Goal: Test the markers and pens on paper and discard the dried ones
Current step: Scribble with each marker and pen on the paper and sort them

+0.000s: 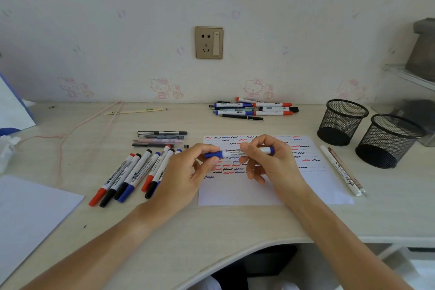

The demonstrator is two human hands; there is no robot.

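Observation:
I hold a blue whiteboard marker (237, 153) level above the test paper (270, 190), which is covered with red, blue and black squiggles. My left hand (186, 172) pinches its blue cap end; my right hand (268, 160) grips the white barrel. The cap sits on the marker. A row of several whiteboard markers (131, 176) lies left of the paper, with several pens (160, 139) behind them. Another pile of markers and pens (254, 108) lies at the back of the desk. Two white pens (341, 169) rest on the paper's right edge.
Two black mesh cups (341, 122) (388, 141) stand at the right. A white sheet (30, 214) lies at the front left. A pink cord (70, 132) and a ruler (134, 111) lie at the back left. A wall socket (208, 42) is above the desk.

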